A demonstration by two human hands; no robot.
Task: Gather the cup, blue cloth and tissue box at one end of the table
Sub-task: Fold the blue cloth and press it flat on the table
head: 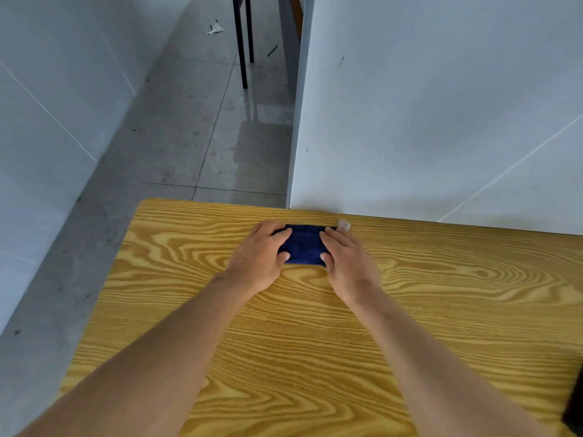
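Observation:
A folded dark blue cloth (304, 246) lies flat on the wooden table (441, 294) near its far edge. My left hand (260, 260) grips the cloth's left end, fingers over the top and thumb at the near side. My right hand (345, 260) holds the cloth's right end the same way. A small clear plastic cup (344, 224) stands just beyond my right fingers, against the white wall. The tissue box is not in view.
A white wall panel (441, 121) rises along the table's far edge on the right. Past the table's left edge lies grey floor (189, 137) with black chair legs (243, 42) farther off. A dark object (575, 402) shows at the right edge.

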